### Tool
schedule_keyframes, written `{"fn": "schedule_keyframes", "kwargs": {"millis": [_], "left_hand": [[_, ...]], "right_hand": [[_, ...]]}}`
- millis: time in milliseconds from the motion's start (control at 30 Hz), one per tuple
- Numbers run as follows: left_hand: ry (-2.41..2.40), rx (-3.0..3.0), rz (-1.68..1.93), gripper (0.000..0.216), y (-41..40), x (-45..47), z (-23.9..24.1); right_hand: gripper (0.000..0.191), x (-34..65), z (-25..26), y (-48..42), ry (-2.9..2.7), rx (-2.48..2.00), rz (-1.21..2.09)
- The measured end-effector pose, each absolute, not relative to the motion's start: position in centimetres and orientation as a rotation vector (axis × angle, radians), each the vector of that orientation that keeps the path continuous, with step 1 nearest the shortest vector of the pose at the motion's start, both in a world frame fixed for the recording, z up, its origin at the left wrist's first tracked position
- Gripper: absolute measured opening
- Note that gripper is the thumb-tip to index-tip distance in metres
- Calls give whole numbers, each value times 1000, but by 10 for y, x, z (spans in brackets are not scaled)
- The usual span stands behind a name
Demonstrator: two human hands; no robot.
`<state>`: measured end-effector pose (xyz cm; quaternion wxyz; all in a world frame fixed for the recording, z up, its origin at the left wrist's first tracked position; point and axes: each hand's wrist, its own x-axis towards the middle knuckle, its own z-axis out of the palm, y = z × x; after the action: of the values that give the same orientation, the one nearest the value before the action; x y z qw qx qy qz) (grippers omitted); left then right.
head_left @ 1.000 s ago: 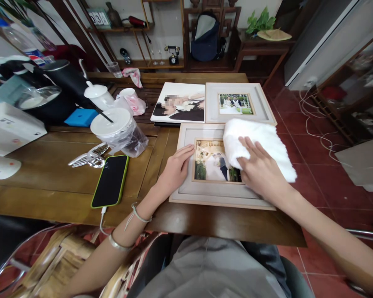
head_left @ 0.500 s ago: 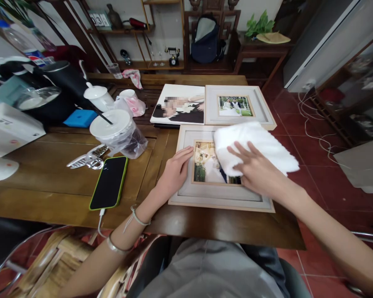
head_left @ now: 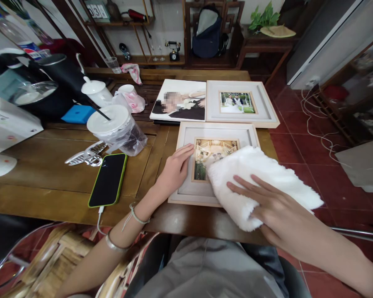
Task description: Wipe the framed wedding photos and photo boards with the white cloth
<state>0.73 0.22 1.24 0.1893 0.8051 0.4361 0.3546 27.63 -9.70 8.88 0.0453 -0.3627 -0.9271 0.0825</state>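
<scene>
A pale wooden picture frame (head_left: 185, 190) with a wedding photo lies flat near the table's front edge. My left hand (head_left: 175, 169) rests on its left border, fingers stretched out and fingertips at the photo's edge. A fluffy white cloth (head_left: 233, 178) covers the lower right of the frame and overhangs its right and front edges. My right hand (head_left: 267, 203) presses on this cloth with fingers extended over it; the thumb sits at the cloth's lower fold, partly hidden.
Behind lie a second framed photo (head_left: 264, 95) and a white photo panel (head_left: 174, 89). Leftward are a charging phone (head_left: 108, 180), a silvery claw clip (head_left: 87, 154), a lidded drink cup (head_left: 118, 132) in plastic, a white teapot (head_left: 96, 92) and a blue box (head_left: 77, 114).
My right hand has moved the white cloth toward me and to the right, uncovering the frame's upper right and more of the photo. My left hand stays on the frame.
</scene>
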Motion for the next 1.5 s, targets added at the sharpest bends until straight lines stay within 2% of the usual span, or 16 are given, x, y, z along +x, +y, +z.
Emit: {"fn": "schedule_keyframes", "kwargs": {"millis": [300, 567, 867, 1067, 1200, 1367, 1500], "left_hand": [[1201, 2273, 963, 39, 2, 6, 14], [1199, 2259, 963, 41, 3, 6, 12], [1215, 2260, 986, 41, 3, 7, 11], [1199, 2284, 1025, 43, 3, 7, 9], [1210, 2288, 985, 43, 3, 7, 10], [1202, 2300, 986, 44, 3, 7, 10], [1184, 2294, 972, 44, 3, 6, 9]], "right_hand": [[31, 270, 68, -14, -2766, -1339, -154], [36, 270, 66, 43, -2654, -1449, -257], [35, 269, 89, -13, -2883, -1235, 25], [41, 267, 99, -76, -2859, -1098, 223], [35, 255, 105, -110, -2840, -1029, 331], [34, 242, 99, -105, -2815, -1114, 451], [39, 246, 82, -68, -2746, -1225, 285]]}}
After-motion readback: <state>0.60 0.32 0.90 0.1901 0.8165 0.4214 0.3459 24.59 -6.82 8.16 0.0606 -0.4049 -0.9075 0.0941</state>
